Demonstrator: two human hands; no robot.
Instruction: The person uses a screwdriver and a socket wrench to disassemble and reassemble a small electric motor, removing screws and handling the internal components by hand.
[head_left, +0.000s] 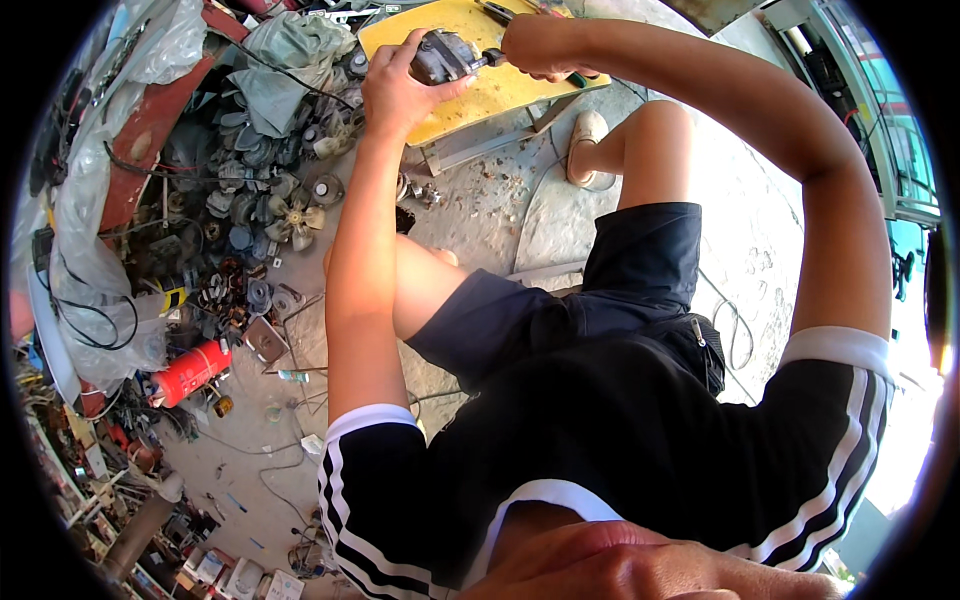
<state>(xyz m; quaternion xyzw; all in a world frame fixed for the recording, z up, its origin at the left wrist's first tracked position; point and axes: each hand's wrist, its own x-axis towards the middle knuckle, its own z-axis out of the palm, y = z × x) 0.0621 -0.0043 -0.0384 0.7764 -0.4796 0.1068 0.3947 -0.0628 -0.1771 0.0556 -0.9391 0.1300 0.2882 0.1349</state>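
Observation:
At the near left part of a yellow tabletop (540,95), my left hand (392,88) is wrapped round a small grey metal motor (443,57), thumb below and fingers above. My right hand (545,48) is closed in a fist on a hand tool. The tool's dark metal end (491,58) meets the right side of the motor, where a shaft seems to stick out. A bit of green (577,80), probably its handle, shows under the fist; the tool's exact kind is hidden. Beside the fist, another tool with dark handles (494,12) lies on the tabletop.
Old motors and parts are heaped on the floor to the left, with a pale fan blade (295,218) and grey plastic sheeting (285,60). A red cylinder (192,373) lies lower left. Cables (735,325) trail across the concrete floor. My knees flank the table's near side.

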